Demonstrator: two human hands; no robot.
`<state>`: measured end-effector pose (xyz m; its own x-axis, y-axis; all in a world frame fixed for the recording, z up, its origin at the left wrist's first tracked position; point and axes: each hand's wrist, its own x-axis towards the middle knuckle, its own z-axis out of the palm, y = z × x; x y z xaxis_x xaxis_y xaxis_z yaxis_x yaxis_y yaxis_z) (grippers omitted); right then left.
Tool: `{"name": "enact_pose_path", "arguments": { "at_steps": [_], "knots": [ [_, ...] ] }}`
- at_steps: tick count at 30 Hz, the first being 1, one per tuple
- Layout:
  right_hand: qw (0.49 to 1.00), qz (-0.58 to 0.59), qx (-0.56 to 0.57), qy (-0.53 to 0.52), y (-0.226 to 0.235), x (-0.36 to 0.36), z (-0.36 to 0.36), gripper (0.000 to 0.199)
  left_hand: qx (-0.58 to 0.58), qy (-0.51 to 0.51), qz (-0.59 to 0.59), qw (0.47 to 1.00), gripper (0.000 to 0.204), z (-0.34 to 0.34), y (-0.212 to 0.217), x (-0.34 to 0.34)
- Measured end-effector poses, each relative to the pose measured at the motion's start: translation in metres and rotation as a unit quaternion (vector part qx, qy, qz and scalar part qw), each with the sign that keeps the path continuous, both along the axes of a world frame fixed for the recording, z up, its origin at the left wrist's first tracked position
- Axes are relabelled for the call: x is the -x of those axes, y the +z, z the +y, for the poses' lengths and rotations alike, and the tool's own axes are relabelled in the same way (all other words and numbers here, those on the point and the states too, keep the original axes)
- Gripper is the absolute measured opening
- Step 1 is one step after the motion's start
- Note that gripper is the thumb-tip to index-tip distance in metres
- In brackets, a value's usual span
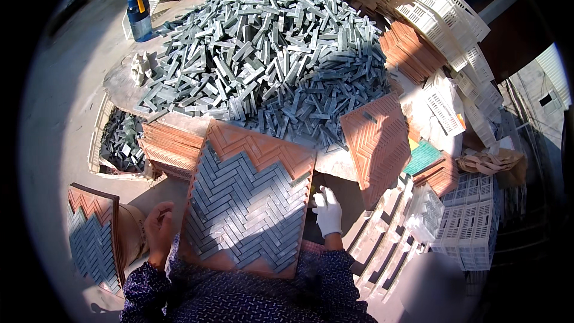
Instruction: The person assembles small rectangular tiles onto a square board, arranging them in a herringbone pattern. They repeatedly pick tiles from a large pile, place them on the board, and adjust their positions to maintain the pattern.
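An orange herringbone mould tray [263, 149] rests in front of me, tilted toward my body. Grey stone strips [245, 203] fill most of its slots in a zigzag pattern; the slots along the top and near the bottom edge show bare orange. My left hand [158, 230], ungloved, is beside the tray's left edge with fingers loosely bent and nothing visible in them. On the other side, my right hand [327, 210] wears a white glove, its fingers apart, close to the tray's right edge. No strip shows in that hand.
Beyond the tray a big heap of loose grey strips [269, 54] covers the table. Another mould tray [379, 143] leans at right, and a stack of moulds [170, 146] stands left. A filled tray [92, 239], blue bottle [139, 15], scrap crate [98, 134] and white crates [466, 221] surround me.
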<state>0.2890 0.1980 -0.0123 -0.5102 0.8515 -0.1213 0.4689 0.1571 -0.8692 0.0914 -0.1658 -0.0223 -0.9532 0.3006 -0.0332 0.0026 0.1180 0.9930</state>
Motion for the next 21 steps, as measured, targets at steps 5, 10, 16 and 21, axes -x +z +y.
{"name": "enact_pose_path", "arguments": {
  "at_steps": [5, 10, 16, 21],
  "knots": [
    [0.96, 0.003, -0.102, 0.262, -0.014, -0.048, -0.047, 0.031, 0.063, -0.077, -0.165, 0.981, 0.019, -0.023, 0.02, -0.028],
    [0.857, 0.183, 0.479, -0.056, -0.033, -0.052, -0.076, 0.035, 0.077, -0.112, -0.141, 0.981, 0.022, -0.023, 0.031, -0.037],
    [0.861, 0.205, 0.465, 0.013, -0.019, -0.061, -0.079, 0.041, -0.286, -0.122, -0.31, 0.898, 0.043, -0.038, 0.033, -0.036],
    [0.827, 0.273, 0.49, 0.029, -0.016, -0.055, -0.106, 0.039, -0.62, -0.075, -0.369, 0.689, 0.069, -0.039, 0.041, -0.072]
  ]
}}
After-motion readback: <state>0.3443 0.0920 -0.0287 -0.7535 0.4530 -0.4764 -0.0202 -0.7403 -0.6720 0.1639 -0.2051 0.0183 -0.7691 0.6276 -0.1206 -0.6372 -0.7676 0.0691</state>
